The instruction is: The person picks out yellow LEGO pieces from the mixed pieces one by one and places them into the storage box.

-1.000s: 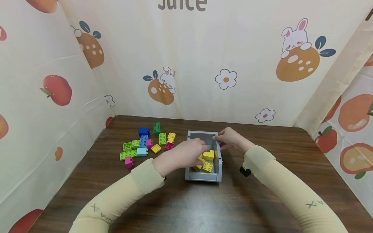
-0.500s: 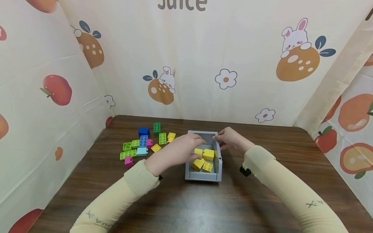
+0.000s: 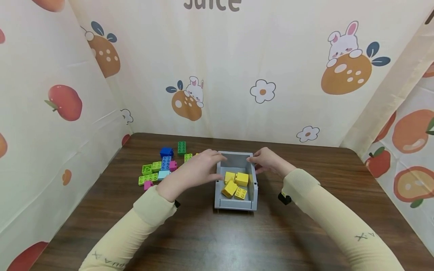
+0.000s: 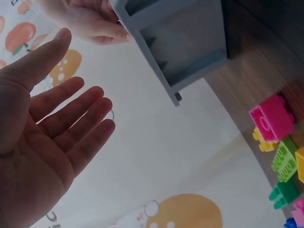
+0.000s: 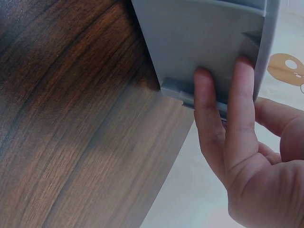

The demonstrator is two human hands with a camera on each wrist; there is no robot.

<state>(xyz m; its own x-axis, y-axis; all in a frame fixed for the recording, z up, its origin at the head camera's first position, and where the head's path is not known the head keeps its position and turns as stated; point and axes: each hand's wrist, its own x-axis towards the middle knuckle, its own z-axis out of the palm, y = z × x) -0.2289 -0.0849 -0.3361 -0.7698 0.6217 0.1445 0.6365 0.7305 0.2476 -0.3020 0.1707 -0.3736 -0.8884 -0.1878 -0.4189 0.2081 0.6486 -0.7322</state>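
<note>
A grey box [image 3: 236,204] with several yellow bricks [image 3: 242,179] inside stands on the table. My left hand [image 3: 193,171] hovers at the box's left side, fingers apart and nothing in them; the left wrist view shows the empty palm [image 4: 52,137] beside the box [image 4: 185,38]. At the far right corner, my right hand [image 3: 269,160] grips the box wall. In the right wrist view two fingers of the right hand [image 5: 251,152] lie against the outside of the box [image 5: 204,42], with the thumb around the rim.
Left of the box lie loose bricks: light green [image 3: 148,179], blue [image 3: 166,163], dark blue [image 3: 166,152], dark green [image 3: 182,147], light blue [image 3: 163,175] and pink [image 3: 148,184]. My left forearm hides some others. A patterned curtain [image 3: 230,113] hangs behind the table [image 3: 305,165].
My left hand has moved left, from over the yellow bricks to the box's left side, and its fingers are spread wider. My right hand keeps its grip on the box.
</note>
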